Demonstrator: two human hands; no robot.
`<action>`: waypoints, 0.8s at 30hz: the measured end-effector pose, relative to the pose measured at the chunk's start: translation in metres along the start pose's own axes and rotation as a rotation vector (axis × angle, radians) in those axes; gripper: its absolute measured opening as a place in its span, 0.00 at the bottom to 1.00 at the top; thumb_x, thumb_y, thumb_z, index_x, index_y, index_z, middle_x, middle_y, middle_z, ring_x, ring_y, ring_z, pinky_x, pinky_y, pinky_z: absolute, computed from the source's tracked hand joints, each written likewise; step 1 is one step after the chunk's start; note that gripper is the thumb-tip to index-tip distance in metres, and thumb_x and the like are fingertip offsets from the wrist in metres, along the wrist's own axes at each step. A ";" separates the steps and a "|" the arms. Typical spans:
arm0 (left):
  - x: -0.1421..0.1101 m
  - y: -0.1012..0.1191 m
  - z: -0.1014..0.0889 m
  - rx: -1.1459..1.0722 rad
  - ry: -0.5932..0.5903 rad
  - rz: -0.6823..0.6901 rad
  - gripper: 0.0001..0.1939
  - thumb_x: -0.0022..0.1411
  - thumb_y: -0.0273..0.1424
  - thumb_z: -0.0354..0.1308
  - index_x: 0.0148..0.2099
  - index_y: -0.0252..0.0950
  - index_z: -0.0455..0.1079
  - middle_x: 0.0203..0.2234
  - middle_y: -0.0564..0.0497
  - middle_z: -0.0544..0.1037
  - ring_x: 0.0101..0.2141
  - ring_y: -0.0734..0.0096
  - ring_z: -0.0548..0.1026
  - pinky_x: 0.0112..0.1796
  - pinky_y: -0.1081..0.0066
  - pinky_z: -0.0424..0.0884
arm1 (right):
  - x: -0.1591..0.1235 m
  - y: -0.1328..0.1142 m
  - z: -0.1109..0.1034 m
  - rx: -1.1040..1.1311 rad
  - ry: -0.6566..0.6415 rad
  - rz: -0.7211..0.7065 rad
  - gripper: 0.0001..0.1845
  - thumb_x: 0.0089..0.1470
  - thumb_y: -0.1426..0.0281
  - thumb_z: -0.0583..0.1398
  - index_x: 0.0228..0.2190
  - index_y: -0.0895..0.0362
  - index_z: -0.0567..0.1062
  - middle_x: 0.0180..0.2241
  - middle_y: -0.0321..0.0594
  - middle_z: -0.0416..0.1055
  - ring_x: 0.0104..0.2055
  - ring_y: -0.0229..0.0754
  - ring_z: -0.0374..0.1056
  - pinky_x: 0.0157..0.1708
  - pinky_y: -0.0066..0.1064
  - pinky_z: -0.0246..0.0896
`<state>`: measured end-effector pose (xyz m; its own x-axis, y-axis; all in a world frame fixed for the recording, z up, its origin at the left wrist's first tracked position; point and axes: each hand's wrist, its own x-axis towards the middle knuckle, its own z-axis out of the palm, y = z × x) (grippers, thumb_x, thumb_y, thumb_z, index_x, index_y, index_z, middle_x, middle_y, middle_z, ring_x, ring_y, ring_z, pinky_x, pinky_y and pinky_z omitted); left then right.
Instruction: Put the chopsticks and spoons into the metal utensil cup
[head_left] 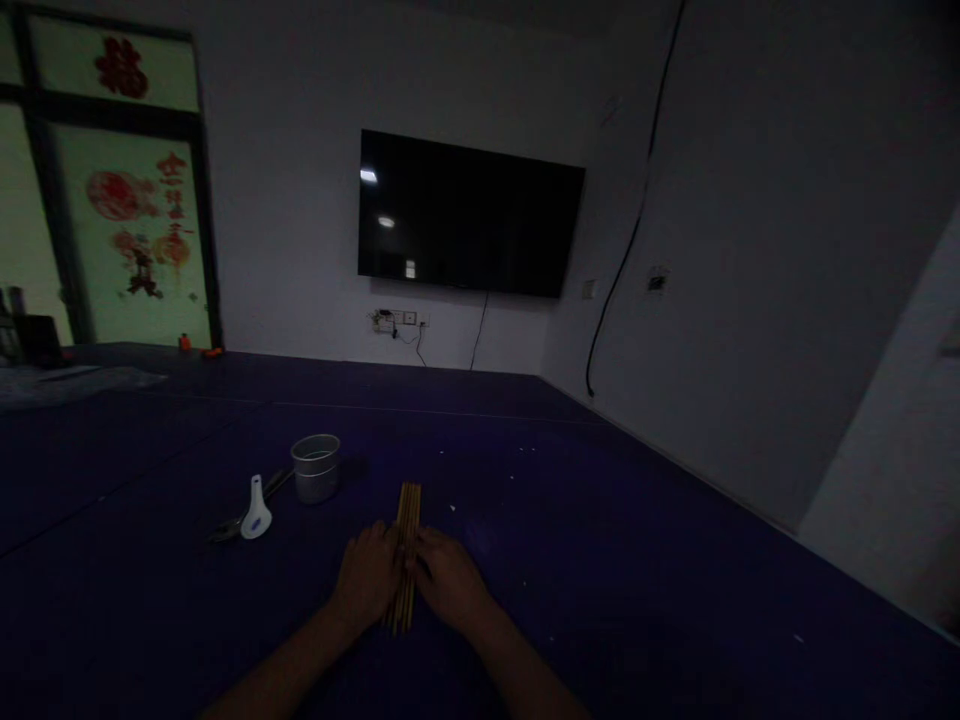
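Several slim sticks (410, 508) are lying in a bundle to the near right of the metal cup (316, 482). The left hand (369, 568) and right hand (448, 574) are holding them from opposite sides, fingers curled, though dimness is hiding how firmly. They are seemingly evening the sticks; the next move is likely calling for gentle, matched pressure.
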<state>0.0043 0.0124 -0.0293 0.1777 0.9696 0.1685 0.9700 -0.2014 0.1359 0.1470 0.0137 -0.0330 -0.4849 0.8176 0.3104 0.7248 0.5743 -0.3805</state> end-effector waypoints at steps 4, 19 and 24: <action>-0.002 0.001 0.000 -0.015 0.004 0.004 0.21 0.65 0.29 0.37 0.55 0.35 0.63 0.45 0.42 0.72 0.43 0.62 0.71 0.43 0.64 0.62 | 0.000 0.002 0.001 0.025 0.002 -0.025 0.17 0.58 0.72 0.52 0.47 0.54 0.71 0.48 0.43 0.70 0.52 0.45 0.64 0.51 0.37 0.56; 0.000 -0.004 0.006 -0.002 0.042 0.066 0.21 0.65 0.30 0.38 0.57 0.35 0.61 0.45 0.41 0.70 0.44 0.61 0.69 0.41 0.63 0.63 | 0.000 0.002 0.002 0.025 0.021 -0.034 0.17 0.57 0.72 0.52 0.46 0.55 0.72 0.50 0.44 0.69 0.55 0.46 0.61 0.54 0.38 0.54; 0.000 -0.003 0.005 -0.012 0.050 0.092 0.18 0.64 0.28 0.39 0.52 0.36 0.65 0.47 0.43 0.69 0.45 0.61 0.67 0.41 0.64 0.63 | 0.000 0.003 0.003 0.017 0.043 -0.038 0.16 0.57 0.72 0.52 0.46 0.56 0.72 0.50 0.45 0.69 0.54 0.46 0.62 0.54 0.38 0.55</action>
<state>0.0021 0.0133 -0.0346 0.2574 0.9386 0.2295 0.9478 -0.2915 0.1291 0.1471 0.0156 -0.0368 -0.4900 0.7932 0.3617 0.6980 0.6055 -0.3823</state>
